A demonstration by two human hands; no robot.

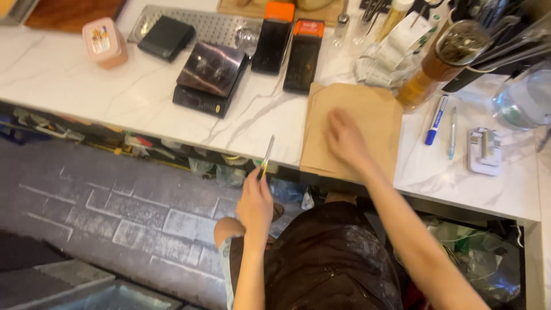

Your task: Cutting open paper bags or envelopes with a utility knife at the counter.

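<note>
My right hand [346, 139] lies flat, fingers spread, on a stack of brown paper sheets [373, 112] at the front edge of the white marble counter [115, 86]. My left hand [255, 204] is below the counter edge, closed around the handle of a thin metal blade [267, 154] that points up toward the counter. I cannot tell if the blade is a knife or scissors.
A black scale [209, 77] stands left of the paper. Behind are two black boxes with orange tops [290, 46], a black pad [166, 37] and a pink box [103, 41]. A jar of amber liquid [439, 60], pens [436, 120] and a metal clip [485, 150] lie right.
</note>
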